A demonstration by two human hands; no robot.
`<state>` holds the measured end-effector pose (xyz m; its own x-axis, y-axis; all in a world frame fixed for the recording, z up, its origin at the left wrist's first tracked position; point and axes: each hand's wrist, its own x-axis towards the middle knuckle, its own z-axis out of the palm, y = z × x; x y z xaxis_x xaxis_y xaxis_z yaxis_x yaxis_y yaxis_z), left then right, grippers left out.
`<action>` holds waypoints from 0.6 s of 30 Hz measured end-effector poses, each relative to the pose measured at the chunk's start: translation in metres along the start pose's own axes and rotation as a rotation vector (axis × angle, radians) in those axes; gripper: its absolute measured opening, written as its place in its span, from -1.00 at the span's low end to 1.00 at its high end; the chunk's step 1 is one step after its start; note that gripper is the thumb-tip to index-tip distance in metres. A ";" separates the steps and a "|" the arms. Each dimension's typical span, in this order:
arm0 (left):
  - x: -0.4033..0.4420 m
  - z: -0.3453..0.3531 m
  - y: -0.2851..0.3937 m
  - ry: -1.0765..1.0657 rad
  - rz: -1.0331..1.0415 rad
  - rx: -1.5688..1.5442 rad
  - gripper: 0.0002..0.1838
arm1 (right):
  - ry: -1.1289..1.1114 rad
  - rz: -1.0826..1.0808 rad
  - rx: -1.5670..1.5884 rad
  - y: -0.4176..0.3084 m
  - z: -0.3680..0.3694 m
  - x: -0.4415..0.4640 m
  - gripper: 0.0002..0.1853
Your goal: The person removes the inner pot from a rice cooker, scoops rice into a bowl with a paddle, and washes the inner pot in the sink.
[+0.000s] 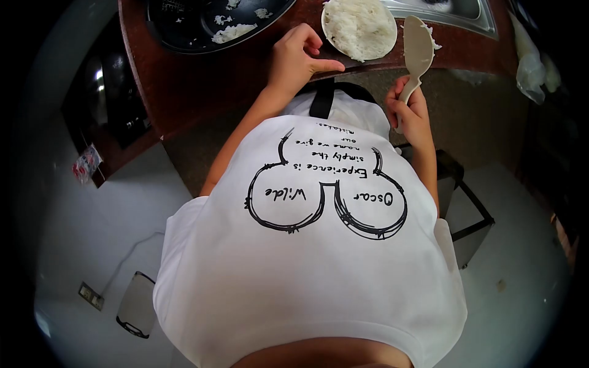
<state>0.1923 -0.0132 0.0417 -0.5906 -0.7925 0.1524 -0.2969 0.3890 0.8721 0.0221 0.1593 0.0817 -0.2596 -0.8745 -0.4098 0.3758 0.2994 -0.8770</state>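
Plate (394, 39) on counter (233, 76), at front edge; rice (358, 27) on plate. Left of plate: left hand (296, 58); farther left, pot (191, 35), rice clumps (233, 32) inside. Right of plate: spoon (419, 49), handle in right hand (410, 111). Beyond plate, rightward: sink (485, 23). Far right of plate: plastic bag (530, 76).

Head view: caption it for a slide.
Right hand holds a beige spoon, left hand beside piled rice, dark pot nearby.

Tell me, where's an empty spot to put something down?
The brown counter looks bare between the black bowl and the near edge, left of the left hand. A narrower bare strip lies right of the spoon, in front of the sink. Around the rice mound, hand and spoon crowd in.
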 end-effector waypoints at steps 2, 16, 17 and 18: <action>0.001 -0.003 0.001 0.034 0.121 0.064 -0.55 | 0.028 -0.012 0.009 0.003 0.003 0.001 -0.74; -0.028 -0.078 0.031 0.484 0.496 0.100 -0.64 | 0.332 -0.248 -0.935 -0.039 0.025 0.006 -0.80; -0.032 -0.093 0.026 0.583 0.473 0.211 -0.58 | 0.381 -0.228 -0.900 -0.045 0.028 0.010 -0.82; -0.032 -0.104 0.015 0.750 0.325 0.145 -0.53 | 0.387 -0.239 -0.947 -0.057 0.032 0.013 -0.83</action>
<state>0.2848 -0.0312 0.0983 -0.0217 -0.7134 0.7004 -0.3216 0.6683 0.6707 0.0259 0.1185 0.1343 -0.5647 -0.8184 -0.1062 -0.5288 0.4575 -0.7149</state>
